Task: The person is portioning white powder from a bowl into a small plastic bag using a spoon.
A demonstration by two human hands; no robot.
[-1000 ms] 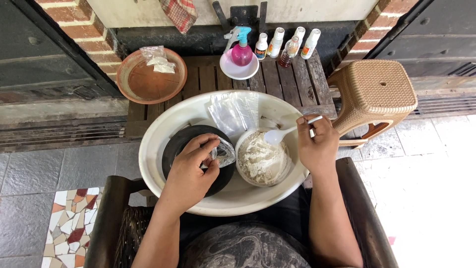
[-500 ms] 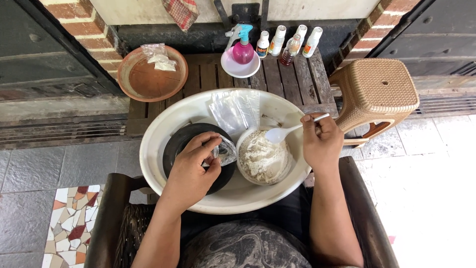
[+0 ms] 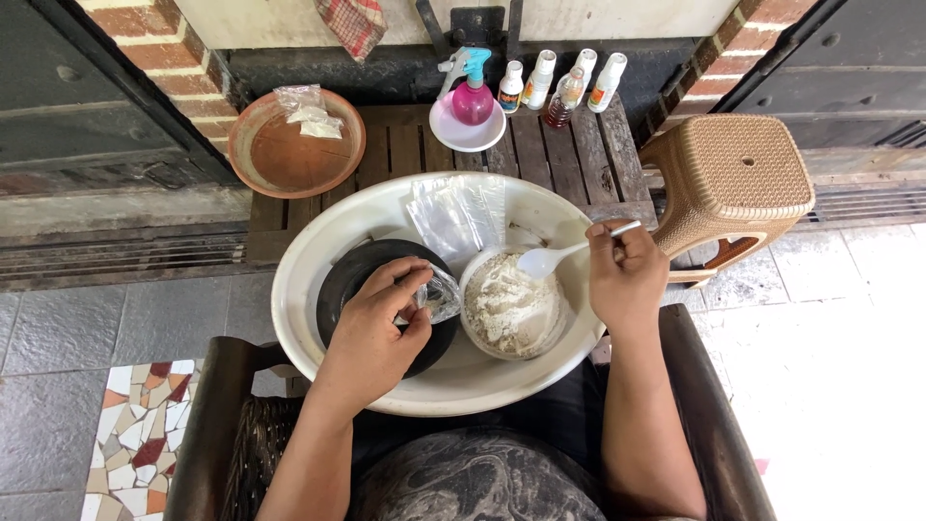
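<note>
On lap: big white basin (image 3: 318,260), holding black bowl (image 3: 338,289) on the left and white tub of pale powder (image 3: 506,314) on the right. Clear plastic bags (image 3: 458,212) against basin's far wall.

Left hand (image 3: 371,333) over black bowl, fingers curled tight, pinching small clear bag (image 3: 442,294) between thumb and fingertips. Bag sits between bowl and tub, just beside tub rim.

Right hand (image 3: 622,280) at basin's right rim, closed around handle of white spoon (image 3: 559,256). Spoon head above tub's far edge, tilted; touching powder or not, cannot tell.

Behind basin: slatted wooden table (image 3: 559,159). On it, brown clay dish (image 3: 289,154) with small packets at left, white saucer (image 3: 463,135) with pink spray bottle (image 3: 471,96) mid, row of small white-capped bottles (image 3: 564,87) right. Tan plastic stool (image 3: 733,178) just beside table, right. Checked cloth (image 3: 352,24) hanging at top. Tiled floor (image 3: 116,328) both sides.
</note>
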